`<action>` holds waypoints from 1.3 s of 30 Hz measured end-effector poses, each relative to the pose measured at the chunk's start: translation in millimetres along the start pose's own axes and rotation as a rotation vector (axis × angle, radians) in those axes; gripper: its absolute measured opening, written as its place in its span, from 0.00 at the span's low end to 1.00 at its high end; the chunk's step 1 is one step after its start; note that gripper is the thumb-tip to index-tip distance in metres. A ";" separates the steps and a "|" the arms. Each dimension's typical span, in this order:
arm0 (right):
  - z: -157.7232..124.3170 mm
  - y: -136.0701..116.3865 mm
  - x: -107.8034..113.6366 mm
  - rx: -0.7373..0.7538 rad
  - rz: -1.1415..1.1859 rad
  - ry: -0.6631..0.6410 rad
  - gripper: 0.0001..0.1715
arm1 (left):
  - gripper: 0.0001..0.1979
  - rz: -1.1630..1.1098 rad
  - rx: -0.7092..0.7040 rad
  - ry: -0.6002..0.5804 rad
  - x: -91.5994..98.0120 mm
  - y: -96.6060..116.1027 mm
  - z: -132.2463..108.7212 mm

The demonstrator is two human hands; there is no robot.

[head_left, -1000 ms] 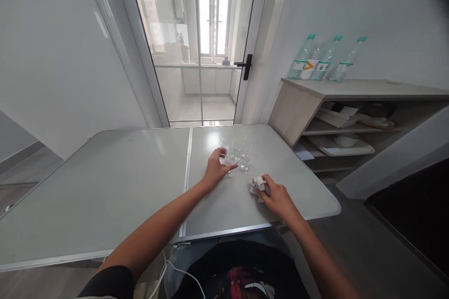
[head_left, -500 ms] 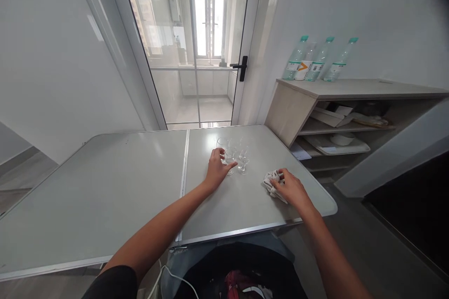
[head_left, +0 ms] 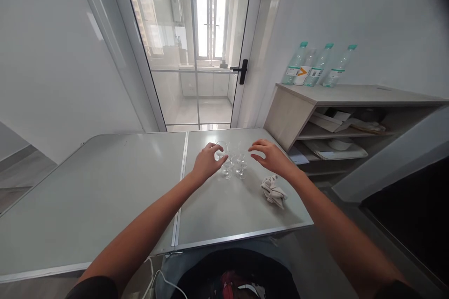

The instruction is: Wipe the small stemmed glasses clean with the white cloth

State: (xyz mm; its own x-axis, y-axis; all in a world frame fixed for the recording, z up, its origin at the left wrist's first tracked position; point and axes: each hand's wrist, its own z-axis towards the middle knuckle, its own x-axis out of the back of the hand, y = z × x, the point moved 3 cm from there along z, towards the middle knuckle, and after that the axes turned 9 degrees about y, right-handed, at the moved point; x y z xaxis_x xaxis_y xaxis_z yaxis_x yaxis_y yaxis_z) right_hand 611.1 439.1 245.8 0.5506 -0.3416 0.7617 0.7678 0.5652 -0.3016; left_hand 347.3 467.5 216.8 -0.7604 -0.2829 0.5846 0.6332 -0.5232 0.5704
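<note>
Several small clear stemmed glasses [head_left: 241, 166] stand upright in a tight group on the light grey table [head_left: 140, 187]. At the left side of the group is my left hand [head_left: 208, 161], fingers and thumb curved apart; whether it touches a glass I cannot tell. My right hand [head_left: 268, 154] hovers just right of the glasses, thumb and fingers spread with nothing between them. A crumpled whitish cloth [head_left: 273, 191] lies on the table below my right hand, not touched by it.
A wooden shelf unit [head_left: 294, 112] adjoins the table's right side, with several green-capped plastic bottles [head_left: 315, 71] on top and trays and papers inside. Behind the table stands a glass door [head_left: 196, 98] with a black handle [head_left: 243, 72]. A metal seam [head_left: 180, 187] crosses the tabletop.
My right hand has let go of the cloth and moved up and left to the glasses. My left hand has drawn slightly left. The cloth stays on the table.
</note>
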 end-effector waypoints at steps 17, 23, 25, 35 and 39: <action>70.3 17.8 -42.4 0.195 -0.019 -0.623 0.11 | 0.09 0.432 0.125 -0.519 -40.6 23.6 45.4; 71.2 24.7 -61.7 0.251 0.004 -0.653 0.14 | 0.11 0.433 0.144 -0.548 -44.8 21.1 47.4; 71.7 24.7 -64.8 0.250 0.012 -0.648 0.16 | 0.10 0.424 0.144 -0.539 -41.6 18.6 48.0; 99.0 1.3 -79.4 0.343 0.026 -0.616 0.18 | 0.09 0.334 0.255 -0.292 66.8 -33.2 49.0; 139.3 -50.6 -99.6 0.423 0.046 -0.625 0.16 | 0.09 0.454 0.399 -0.205 134.4 -83.0 36.5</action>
State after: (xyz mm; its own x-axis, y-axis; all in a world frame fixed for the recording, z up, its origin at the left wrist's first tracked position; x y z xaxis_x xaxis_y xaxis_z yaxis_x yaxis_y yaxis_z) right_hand 471.8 549.1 265.1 0.1945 0.1077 0.9750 0.4879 0.8517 -0.1915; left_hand 197.8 502.3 269.1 -0.3854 -0.2259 0.8947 0.9211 -0.0364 0.3876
